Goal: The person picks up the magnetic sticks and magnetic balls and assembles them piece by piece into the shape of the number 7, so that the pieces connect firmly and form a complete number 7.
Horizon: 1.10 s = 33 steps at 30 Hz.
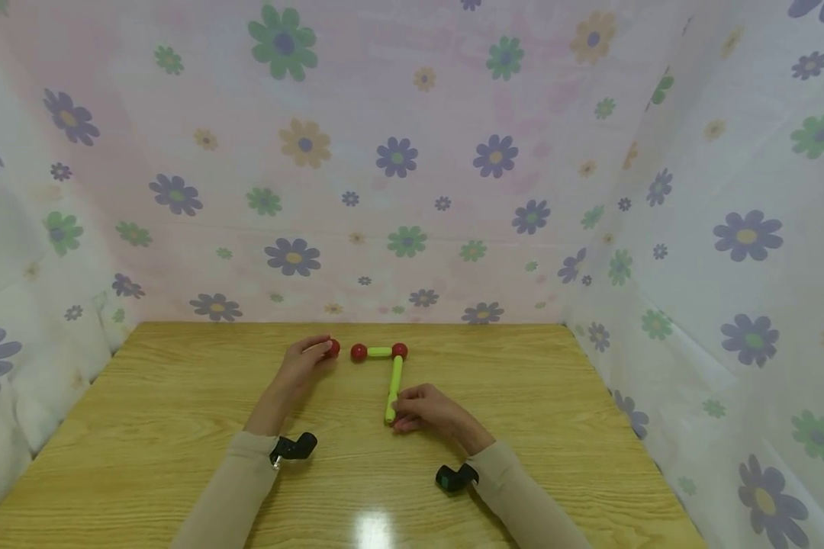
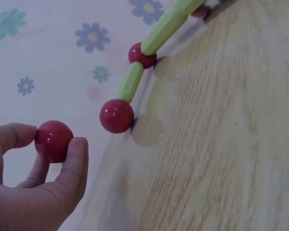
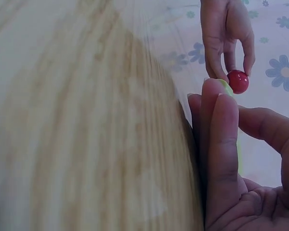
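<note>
My left hand [image 1: 300,366] pinches a loose red ball [image 2: 54,140] between thumb and fingertips, a little above the table. Just right of it, apart from it, is another red ball [image 1: 359,352] on one end of a short yellow-green rod [image 1: 380,352]. That rod's other end meets a second red ball [image 1: 400,351]. From there a longer yellow-green rod [image 1: 396,374] runs toward the person. My right hand [image 1: 431,412] grips the yellow-green piece at its near end, between thumb and fingers. In the right wrist view, the fingers hide most of that piece.
Everything stands on a wood-grain table [image 1: 357,488]. A flower-printed cloth [image 1: 357,168] hangs along the back and both sides. Black cameras sit at the left wrist [image 1: 294,447] and the right wrist [image 1: 456,478].
</note>
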Motion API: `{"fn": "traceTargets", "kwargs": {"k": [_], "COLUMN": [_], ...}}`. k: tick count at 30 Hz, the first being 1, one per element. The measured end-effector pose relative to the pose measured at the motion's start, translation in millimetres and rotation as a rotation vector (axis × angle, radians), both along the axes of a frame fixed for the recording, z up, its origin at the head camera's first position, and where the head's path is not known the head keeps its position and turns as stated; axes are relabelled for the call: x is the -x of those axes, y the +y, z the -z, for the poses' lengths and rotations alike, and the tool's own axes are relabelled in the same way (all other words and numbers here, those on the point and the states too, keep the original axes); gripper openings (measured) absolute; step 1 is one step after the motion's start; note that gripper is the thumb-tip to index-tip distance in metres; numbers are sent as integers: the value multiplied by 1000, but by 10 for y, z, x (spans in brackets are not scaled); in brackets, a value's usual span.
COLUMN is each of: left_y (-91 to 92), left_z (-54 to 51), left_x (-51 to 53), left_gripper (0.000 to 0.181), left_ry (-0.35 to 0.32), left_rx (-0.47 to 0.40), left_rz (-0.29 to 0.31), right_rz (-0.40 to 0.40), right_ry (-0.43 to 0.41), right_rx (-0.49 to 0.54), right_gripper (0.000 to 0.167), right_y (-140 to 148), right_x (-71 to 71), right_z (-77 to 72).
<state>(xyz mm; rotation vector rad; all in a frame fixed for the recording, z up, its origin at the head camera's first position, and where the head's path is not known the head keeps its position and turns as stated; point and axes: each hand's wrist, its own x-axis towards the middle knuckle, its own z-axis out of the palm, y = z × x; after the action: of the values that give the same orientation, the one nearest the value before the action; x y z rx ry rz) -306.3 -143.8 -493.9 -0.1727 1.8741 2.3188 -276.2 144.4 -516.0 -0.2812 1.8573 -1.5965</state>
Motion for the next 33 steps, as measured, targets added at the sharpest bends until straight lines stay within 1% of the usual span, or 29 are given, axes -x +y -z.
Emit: {"fn": "traceTargets", "kwargs": {"k": [4,8,10,13,17,20,24,26,28,30,33], "left_y": [27,78,98,126,146,159,177,186,196,217,275], "left_z": [-6,41,70,99,129,151,168,166,160,156,162], "left_x": [-65,-126,-157,-215,-281,-327,-399,-437,-474,-515,-582], "left_gripper": [49,52,52,52,52,52,50,49,48,47,47], "left_ry": [17,33,33,31,42,57,93,121,150,189,213], "left_rx": [-19,-17,-2,40,70,98,193,241,272,287,288], "left_rz": [41,69,71,73,82,89,99,117,148,192,259], "right_rz": [5,5,5,9,20,23,30,34,34,32,41], "right_ry": [19,36,33,25,20,34,41,37,40,47,44], "right_rx": [1,-7,-11,-8,-3,-7,-14,-12,-10,-7,-5], "right_gripper": [22,26,29,34,38,39,38,38,38,38,38], "right_y": [-10,-17,-19,-17,-19,-20,-19,-21,-24,-27,-34], "right_x": [17,29,32,39,58,73,81,84,88,89,94], "right_z": [9,4,-1,-5,-4,9,20,20,22,17,5]}}
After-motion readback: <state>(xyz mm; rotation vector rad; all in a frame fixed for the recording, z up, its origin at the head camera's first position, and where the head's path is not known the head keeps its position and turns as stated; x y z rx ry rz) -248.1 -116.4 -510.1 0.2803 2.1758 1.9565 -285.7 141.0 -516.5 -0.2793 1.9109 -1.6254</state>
